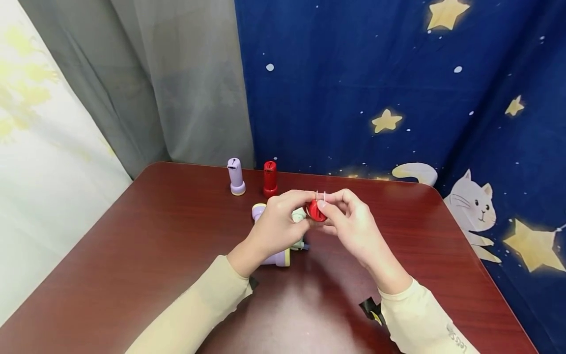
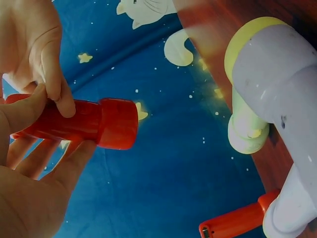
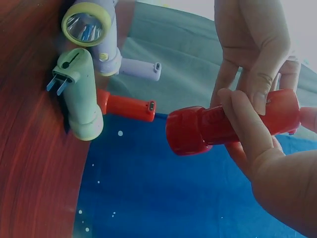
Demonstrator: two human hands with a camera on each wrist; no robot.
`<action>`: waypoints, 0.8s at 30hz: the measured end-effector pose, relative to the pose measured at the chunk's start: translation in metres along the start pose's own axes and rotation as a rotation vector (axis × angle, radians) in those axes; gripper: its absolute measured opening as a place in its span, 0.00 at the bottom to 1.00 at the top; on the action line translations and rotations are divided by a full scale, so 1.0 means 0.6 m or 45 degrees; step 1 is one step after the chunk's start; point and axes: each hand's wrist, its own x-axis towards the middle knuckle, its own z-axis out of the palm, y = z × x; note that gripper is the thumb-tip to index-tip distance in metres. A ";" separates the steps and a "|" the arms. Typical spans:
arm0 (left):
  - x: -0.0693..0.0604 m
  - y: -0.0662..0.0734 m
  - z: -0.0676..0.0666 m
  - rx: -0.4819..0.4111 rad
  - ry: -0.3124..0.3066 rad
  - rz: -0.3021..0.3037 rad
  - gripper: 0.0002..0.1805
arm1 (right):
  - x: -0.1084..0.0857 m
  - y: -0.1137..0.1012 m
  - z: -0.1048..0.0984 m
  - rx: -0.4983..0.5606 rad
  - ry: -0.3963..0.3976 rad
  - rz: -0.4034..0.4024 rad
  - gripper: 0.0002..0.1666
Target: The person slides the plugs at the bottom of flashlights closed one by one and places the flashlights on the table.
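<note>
Held red flashlight [image 1: 316,211] is in the air above the counter [image 1: 132,246], out in front of the person, between both bare hands. Left grip [image 1: 279,215]: closed round the barrel from the left, thumb on the near side, fingers beneath. Right grip [image 1: 355,222]: closed in from the right, thumb pressing the tail beside two raised prongs [image 1: 325,195], other fingers on the barrel. Doubled hold probably steadies the piece while leaving tail and prongs exposed to the eyes. Orientation: long axis runs roughly upright, with some tilt; wide head points down to the counter, tail up at the head camera, prongs away from the person. At the rear, the standing lilac flashlight [image 1: 236,177] and standing red flashlight [image 1: 270,179] rest on their wide heads, presumably because these make the steadiest base. The pale green flashlight [image 3: 81,94] lies near a larger lilac flashlight [image 3: 105,44], perhaps kept within reach; the left hand partly hides both from above.
</note>
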 end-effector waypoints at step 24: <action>0.008 0.017 -0.009 -0.056 0.025 -0.084 0.23 | -0.015 -0.025 0.004 0.059 0.013 -0.031 0.16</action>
